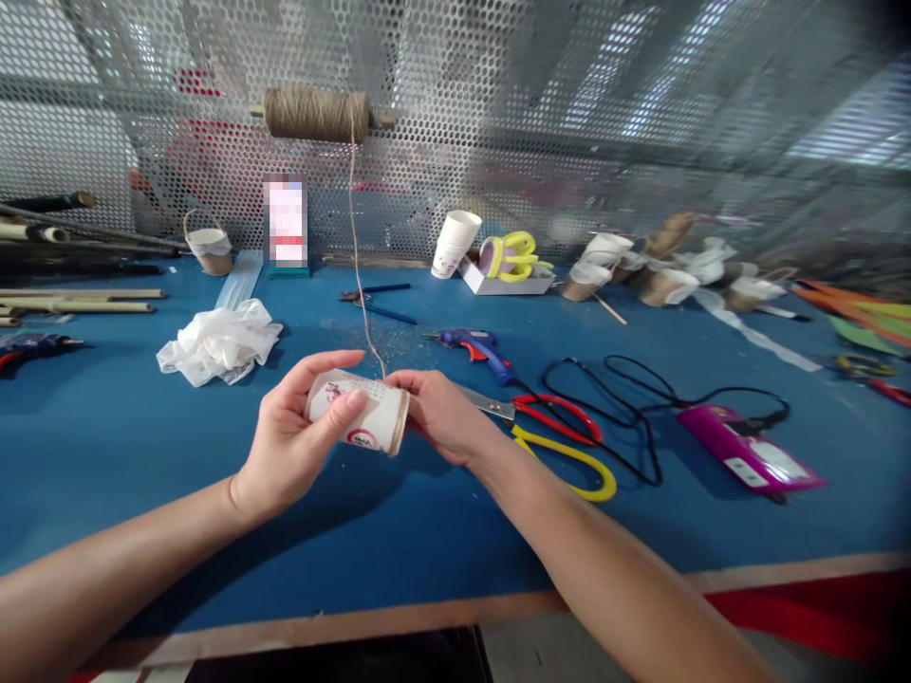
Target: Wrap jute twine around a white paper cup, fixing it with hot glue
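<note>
My left hand (pixel 288 436) is wrapped round a white printed paper cup (pixel 377 417) that lies on its side above the table, its rim end facing right. Brown twine (pixel 356 228) comes down from a spool (pixel 313 114) to the cup's right end, where a brown edge shows. At that end my right hand (pixel 445 413) pinches the twine, its fingertips partly hidden behind the cup. Just beyond my right hand lie scissors (pixel 562 417) with red and yellow handles and a blue glue gun (pixel 474 343).
Pliers (pixel 377 299) lie behind the cup. Crumpled white plastic (pixel 220 341) is at left. At the back stand stacked paper cups (pixel 455 242), a box (pixel 509 280) with yellow-handled scissors, and a twine-covered cup (pixel 210 251). A purple power strip (pixel 747 451) with black cable lies right.
</note>
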`<state>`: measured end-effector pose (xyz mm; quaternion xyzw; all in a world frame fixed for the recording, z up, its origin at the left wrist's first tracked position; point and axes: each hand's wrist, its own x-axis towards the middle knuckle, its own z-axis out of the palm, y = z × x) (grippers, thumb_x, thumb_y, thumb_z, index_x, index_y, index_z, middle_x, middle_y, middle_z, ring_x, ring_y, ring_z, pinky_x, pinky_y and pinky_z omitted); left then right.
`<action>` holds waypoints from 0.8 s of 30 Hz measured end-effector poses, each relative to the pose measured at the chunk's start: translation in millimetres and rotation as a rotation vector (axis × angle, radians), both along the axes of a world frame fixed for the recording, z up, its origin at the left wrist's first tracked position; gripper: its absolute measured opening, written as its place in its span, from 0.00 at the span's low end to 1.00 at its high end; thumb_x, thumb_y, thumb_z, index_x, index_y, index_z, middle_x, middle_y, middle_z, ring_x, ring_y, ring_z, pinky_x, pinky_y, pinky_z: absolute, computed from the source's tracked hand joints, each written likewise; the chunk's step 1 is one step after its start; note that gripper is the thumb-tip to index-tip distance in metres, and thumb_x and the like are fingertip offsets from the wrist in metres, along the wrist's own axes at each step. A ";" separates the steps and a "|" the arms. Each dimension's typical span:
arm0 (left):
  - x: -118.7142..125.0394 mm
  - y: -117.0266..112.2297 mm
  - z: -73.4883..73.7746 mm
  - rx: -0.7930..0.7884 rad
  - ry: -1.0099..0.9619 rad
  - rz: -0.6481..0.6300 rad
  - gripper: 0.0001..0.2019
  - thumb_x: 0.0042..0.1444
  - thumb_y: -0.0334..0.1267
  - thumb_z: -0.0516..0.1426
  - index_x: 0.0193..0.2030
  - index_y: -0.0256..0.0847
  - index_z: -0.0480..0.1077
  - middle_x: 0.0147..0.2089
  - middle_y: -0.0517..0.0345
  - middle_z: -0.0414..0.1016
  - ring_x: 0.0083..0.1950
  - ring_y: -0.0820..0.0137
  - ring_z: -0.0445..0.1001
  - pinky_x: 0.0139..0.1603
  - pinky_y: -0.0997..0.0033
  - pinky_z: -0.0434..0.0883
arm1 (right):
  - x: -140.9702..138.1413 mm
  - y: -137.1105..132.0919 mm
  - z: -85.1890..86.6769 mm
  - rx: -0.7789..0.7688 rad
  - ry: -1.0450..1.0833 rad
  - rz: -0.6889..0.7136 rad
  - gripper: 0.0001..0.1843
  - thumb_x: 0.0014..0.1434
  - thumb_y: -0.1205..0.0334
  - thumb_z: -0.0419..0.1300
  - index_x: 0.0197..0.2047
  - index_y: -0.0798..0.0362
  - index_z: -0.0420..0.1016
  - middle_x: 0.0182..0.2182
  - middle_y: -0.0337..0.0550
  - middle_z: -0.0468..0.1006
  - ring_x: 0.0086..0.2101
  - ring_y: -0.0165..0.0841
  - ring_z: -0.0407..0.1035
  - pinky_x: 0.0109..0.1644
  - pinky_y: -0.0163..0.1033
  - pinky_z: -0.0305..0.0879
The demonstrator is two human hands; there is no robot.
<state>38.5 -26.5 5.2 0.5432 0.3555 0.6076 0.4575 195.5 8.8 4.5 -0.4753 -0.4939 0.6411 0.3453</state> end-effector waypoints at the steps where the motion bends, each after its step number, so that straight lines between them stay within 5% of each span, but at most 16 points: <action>1: 0.0 -0.1 0.0 0.000 -0.005 -0.004 0.13 0.51 0.37 0.62 0.44 0.38 0.72 0.29 0.61 0.76 0.25 0.78 0.71 0.25 0.84 0.71 | 0.0 -0.1 0.1 -0.019 0.013 -0.001 0.05 0.46 0.64 0.64 0.23 0.54 0.71 0.18 0.33 0.72 0.19 0.24 0.62 0.24 0.32 0.58; 9: -0.4 0.1 0.1 -0.014 -0.001 -0.010 0.14 0.51 0.38 0.62 0.45 0.38 0.72 0.29 0.61 0.75 0.25 0.78 0.70 0.25 0.83 0.71 | -3.8 -1.3 1.1 -0.006 -0.040 0.056 0.05 0.50 0.68 0.57 0.23 0.54 0.69 0.16 0.33 0.71 0.17 0.23 0.63 0.21 0.30 0.59; 13: -2.6 5.1 3.7 -0.052 -0.006 0.010 0.15 0.52 0.38 0.61 0.46 0.37 0.71 0.28 0.62 0.73 0.24 0.79 0.69 0.25 0.83 0.70 | -0.2 1.4 1.4 0.157 -0.317 0.050 0.10 0.54 0.67 0.57 0.21 0.53 0.66 0.12 0.31 0.66 0.14 0.23 0.60 0.18 0.30 0.57; 18: -3.8 14.2 5.9 -0.164 -0.042 0.061 0.15 0.53 0.41 0.60 0.45 0.35 0.69 0.27 0.62 0.72 0.24 0.79 0.70 0.25 0.83 0.70 | 17.8 6.2 11.7 0.360 -0.517 -0.124 0.15 0.57 0.57 0.57 0.21 0.52 0.64 0.11 0.32 0.64 0.12 0.23 0.58 0.15 0.30 0.53; 24: -4.1 16.5 5.6 -0.167 0.004 0.071 0.14 0.54 0.39 0.59 0.46 0.34 0.68 0.29 0.61 0.73 0.26 0.79 0.70 0.27 0.82 0.71 | 16.9 -11.8 23.8 0.714 -0.414 -0.035 0.08 0.57 0.58 0.56 0.32 0.54 0.70 0.24 0.38 0.74 0.21 0.25 0.65 0.24 0.32 0.63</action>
